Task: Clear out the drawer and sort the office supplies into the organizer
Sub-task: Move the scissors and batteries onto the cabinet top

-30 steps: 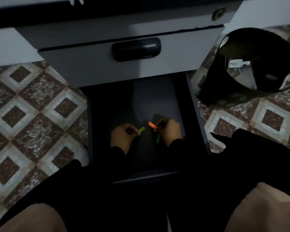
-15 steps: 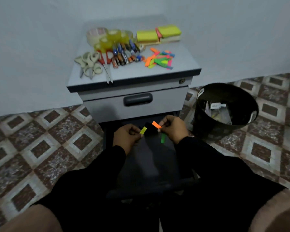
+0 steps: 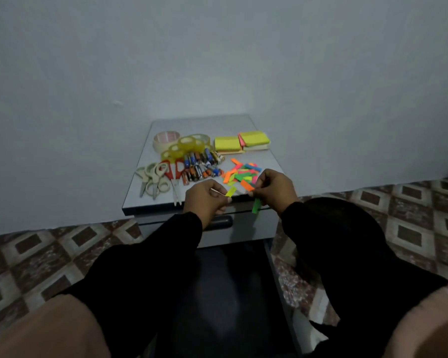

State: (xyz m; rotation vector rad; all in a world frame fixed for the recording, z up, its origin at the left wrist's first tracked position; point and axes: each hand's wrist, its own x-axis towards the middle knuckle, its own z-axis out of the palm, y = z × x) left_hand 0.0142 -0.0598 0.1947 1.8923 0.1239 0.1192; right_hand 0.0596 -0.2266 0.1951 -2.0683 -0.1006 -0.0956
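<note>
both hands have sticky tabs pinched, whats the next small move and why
Probably carry them forward and drop them on the loose tab pile. The left hand pinches a yellow tab, the right hand an orange tab and a green tab, just short of that pile on the cabinet top.

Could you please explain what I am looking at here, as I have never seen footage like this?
There is no machine: a person wears a camera on the head, looking down at their own two hands. The left hand pinches a small yellow paper tab. The right hand pinches an orange paper tab and a green paper tab. Behind them, the grey cabinet top holds tape rolls, scissors, batteries, yellow sticky-note pads and a pile of coloured tabs. The bottom drawer is open.
</note>
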